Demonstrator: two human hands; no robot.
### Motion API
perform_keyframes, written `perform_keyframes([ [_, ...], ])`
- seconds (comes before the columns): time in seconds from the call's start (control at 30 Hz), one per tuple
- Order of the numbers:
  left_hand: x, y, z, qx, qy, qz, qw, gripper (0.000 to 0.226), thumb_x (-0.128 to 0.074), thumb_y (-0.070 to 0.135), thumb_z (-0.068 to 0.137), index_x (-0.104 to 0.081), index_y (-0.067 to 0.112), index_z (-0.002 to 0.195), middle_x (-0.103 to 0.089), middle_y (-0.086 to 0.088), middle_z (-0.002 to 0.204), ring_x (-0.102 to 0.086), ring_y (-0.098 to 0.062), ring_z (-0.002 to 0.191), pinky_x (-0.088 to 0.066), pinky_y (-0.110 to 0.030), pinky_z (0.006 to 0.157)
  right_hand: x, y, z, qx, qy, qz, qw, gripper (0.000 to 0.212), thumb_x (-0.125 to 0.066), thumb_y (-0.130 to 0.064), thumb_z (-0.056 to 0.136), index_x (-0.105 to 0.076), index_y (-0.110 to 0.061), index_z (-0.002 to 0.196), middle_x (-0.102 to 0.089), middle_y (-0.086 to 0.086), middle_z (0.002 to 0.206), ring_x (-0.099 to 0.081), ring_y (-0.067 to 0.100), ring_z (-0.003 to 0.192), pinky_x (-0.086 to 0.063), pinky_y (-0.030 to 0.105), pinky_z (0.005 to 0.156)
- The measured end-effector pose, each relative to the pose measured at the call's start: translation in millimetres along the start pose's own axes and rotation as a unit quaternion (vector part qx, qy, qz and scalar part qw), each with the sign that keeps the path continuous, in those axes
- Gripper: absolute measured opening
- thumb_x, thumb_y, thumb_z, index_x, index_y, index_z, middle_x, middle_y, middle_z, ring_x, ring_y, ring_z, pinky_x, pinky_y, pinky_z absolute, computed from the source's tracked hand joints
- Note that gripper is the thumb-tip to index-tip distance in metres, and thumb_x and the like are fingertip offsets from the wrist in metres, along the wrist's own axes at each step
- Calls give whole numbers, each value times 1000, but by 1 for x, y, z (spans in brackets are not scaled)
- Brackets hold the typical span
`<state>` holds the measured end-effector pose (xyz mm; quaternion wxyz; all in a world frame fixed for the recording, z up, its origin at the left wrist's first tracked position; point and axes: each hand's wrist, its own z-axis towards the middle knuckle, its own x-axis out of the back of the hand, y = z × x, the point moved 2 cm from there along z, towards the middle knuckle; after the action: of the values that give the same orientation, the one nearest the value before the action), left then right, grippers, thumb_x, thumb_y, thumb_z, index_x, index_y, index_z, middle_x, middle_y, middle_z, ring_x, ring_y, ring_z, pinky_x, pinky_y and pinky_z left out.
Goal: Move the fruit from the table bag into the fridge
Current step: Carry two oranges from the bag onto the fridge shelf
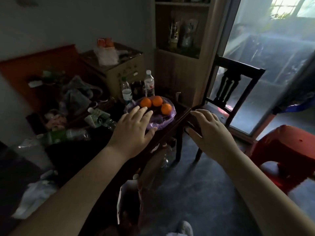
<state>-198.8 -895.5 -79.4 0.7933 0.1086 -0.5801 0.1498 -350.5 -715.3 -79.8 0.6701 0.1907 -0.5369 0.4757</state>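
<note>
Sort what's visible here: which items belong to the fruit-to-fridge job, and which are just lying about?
Part of the job:
- three oranges
- purple plastic bag holding them, on the dark table
- left hand, open, at the bag
- right hand, open, at the table corner

Just lying about:
- two upright water bottles
- green-labelled bottle on its side
- cardboard box
- dark wooden chair
- red stool

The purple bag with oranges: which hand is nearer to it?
Left. The left hand hovers over the purple bag, its near edge; the right hand is off to its right, over the table corner.
</note>
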Motion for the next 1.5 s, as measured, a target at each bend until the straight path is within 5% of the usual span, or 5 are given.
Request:
perform_keyframes([
  [0.3, -71, 6, 83, 84, -65, 23, 994, 69, -18, 52, 90, -38, 12, 142, -39, -9, 148, -31, -25, 139, -32, -44, 107, -57, 94, 91, 71, -65, 44, 994, 57, -61, -36, 86, -46, -9, 135, -50, 10, 134, -46, 31, 122, -43, 42, 99],
  [0.67, -141, -54, 115, 173, -121, -2, 977, 68, -22, 50, 89, -44, 9, 138, -46, -10, 142, -41, -28, 133, -38, -44, 103, -159, 105, 175, 113, -167, 58, 978, 59, -62, -32, 84, -45, -7, 135, -48, 11, 136, -45, 32, 123, -40, 43, 102],
  [0.93, -203, -127, 173, 187, -142, -39, 971, 54, -46, 38, 94, -41, 8, 140, -42, -11, 145, -37, -27, 135, -34, -40, 105, -227, 98, 262, 120, -213, 42, 969, 58, -65, -28, 83, -47, -8, 134, -48, 9, 134, -45, 32, 122, -43, 41, 94],
  [1.5, -305, -188, 230, 178, -246, -73, 950, 59, -40, 42, 96, -28, 12, 146, -30, -8, 152, -26, -24, 140, -25, -39, 110, -332, 120, 340, 73, -343, 3, 936, 68, -64, -28, 84, -34, -11, 143, -34, 8, 146, -27, 28, 137, -29, 37, 109],
])
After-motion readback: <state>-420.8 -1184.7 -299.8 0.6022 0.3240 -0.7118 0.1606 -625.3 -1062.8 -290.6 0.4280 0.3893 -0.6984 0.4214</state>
